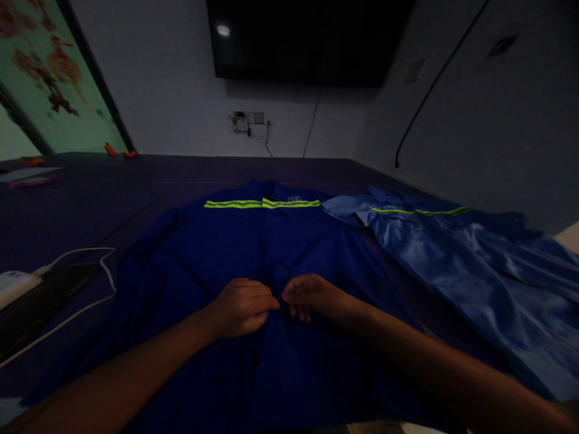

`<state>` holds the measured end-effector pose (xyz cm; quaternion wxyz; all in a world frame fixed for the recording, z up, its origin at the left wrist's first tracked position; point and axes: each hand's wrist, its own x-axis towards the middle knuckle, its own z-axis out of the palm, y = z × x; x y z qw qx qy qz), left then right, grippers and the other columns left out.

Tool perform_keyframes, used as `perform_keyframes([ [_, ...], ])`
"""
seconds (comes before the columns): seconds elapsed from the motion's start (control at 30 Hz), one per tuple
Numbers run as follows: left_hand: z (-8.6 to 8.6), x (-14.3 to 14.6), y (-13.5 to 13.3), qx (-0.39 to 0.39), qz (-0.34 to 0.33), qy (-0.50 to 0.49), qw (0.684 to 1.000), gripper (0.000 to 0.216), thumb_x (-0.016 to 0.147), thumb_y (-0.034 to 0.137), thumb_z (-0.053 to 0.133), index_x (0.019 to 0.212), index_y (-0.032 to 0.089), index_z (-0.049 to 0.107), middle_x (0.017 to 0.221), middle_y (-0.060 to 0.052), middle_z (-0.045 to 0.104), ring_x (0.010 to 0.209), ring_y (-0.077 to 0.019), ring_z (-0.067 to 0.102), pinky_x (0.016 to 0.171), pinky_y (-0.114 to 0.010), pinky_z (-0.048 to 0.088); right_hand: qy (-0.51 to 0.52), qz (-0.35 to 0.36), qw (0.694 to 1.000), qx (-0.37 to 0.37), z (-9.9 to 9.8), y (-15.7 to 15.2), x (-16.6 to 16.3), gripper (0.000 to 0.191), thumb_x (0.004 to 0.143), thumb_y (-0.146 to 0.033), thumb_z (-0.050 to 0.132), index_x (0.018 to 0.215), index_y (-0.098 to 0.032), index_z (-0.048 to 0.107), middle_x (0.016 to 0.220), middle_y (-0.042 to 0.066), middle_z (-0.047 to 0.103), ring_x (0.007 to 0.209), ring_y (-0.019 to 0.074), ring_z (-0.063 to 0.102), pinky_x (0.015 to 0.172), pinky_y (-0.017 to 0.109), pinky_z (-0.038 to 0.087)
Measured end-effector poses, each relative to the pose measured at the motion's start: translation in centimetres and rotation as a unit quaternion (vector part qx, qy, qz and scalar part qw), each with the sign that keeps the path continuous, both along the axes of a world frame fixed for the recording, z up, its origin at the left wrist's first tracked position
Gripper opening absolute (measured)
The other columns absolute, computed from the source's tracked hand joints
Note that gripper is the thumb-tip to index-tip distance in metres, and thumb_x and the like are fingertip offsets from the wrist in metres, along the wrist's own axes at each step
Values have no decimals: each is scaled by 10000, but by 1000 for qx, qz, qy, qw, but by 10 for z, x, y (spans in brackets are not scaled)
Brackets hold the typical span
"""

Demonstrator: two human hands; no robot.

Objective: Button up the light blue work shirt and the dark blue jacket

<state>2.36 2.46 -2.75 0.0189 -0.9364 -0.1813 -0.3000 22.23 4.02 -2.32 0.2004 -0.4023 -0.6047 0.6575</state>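
Note:
A dark blue work jacket lies spread flat in front of me, collar away, with a yellow-green reflective stripe across its chest. Near the middle of its front opening, my left hand is closed, thumb and forefinger pinching the cloth at the placket. Just to the right, my right hand has its thumb and forefinger drawn together at the same placket, the other fingers curled below. The fingertips of both hands almost meet. Whether a button sits between them is too dark to see.
A second, lighter blue shiny garment with a thin reflective stripe lies at right, touching the jacket's sleeve. At left are a white power strip, its white cable and a dark flat object. A television hangs on the wall ahead.

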Motion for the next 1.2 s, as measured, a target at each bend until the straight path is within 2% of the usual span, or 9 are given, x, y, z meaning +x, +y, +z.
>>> perform_keyframes([
  [0.43,2,1,-4,60,-7,57,997,175,760,100,414,788,158,577,601,0,564,554,-103,509,507,-231,371,-10,3,999,-47,7,-3,2,266,653,-387,622,655,-133,545,494,-42,512,393,46,444,350,151,293],
  [0.57,4,1,-6,50,0,29,998,159,744,108,421,812,154,558,638,-6,575,565,-98,514,503,-221,367,-6,1,999,-53,8,-3,3,272,661,-395,617,658,-134,538,503,-43,514,389,45,445,353,152,298],
  [0.67,6,3,-8,28,13,0,1000,94,749,169,449,694,157,524,593,3,544,521,-88,487,477,-217,349,-15,-20,999,-41,11,-3,2,292,646,-413,629,661,-139,531,495,-45,511,381,47,441,353,157,298],
  [0.77,7,7,-13,-7,10,-19,1000,202,760,236,480,571,168,467,504,26,480,455,-73,431,450,-218,314,-31,-39,999,3,11,-2,2,301,655,-430,623,668,-143,532,494,-42,515,385,49,442,356,158,297],
  [0.83,9,10,-18,-46,-8,-25,999,220,772,248,486,567,167,475,500,28,484,454,-67,433,462,-212,324,-44,-45,997,53,9,-2,1,304,667,-439,618,688,-146,540,506,-36,528,394,52,447,365,159,304],
  [0.97,16,16,-26,-140,-51,13,989,132,769,283,537,725,161,561,612,5,568,540,-82,507,513,-198,377,-48,-71,980,177,10,-4,1,325,665,-458,633,715,-150,540,550,-15,558,466,75,492,432,177,358],
  [1.03,19,17,-29,-188,-70,43,979,194,749,335,576,849,168,581,756,-23,614,646,-103,559,564,-196,413,-52,-73,971,221,17,-8,1,345,702,-487,591,677,-149,527,528,-14,535,470,77,482,442,182,350],
  [1.1,20,17,-30,-227,-87,61,968,253,735,362,594,914,184,580,892,-42,622,763,-124,584,628,-199,439,-68,-44,962,259,24,-13,3,398,742,-519,529,597,-149,499,482,-24,484,439,64,432,419,179,305],
  [1.2,17,17,-29,-247,-98,85,960,180,729,326,605,849,193,591,891,-29,626,790,-130,589,658,-204,447,-115,41,938,326,33,-22,6,483,730,-560,519,483,-151,445,434,-39,398,407,45,343,394,188,222],
])
